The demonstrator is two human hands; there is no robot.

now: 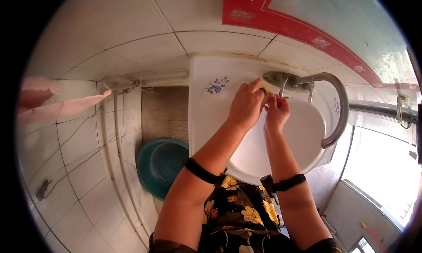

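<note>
Bare forearms with black straps come nearest the camera, plus dark floral clothing; both hands reach to the far part of the white sink. Small yellowish thing sits at the fingertips of the left hand, just left of the near tap lever on the metal faucet. Left grip narrow, holding it. Right hand just right and a bit nearer, fingertips bunched close to the thing; can't tell whether right grip is closed on anything.

Key relation: thing lies far and right from the left palm, between left fingers and faucet base, left hand nearer to it. Long axis unclear, outline roundish, dark hollow or shadow by the left fingers.

Hidden: part of the thing behind left fingers, right fingertips' contact. Kind and material hard to make out. Teal basin at left, partly covered by the sink edge; window at right blown out
</note>
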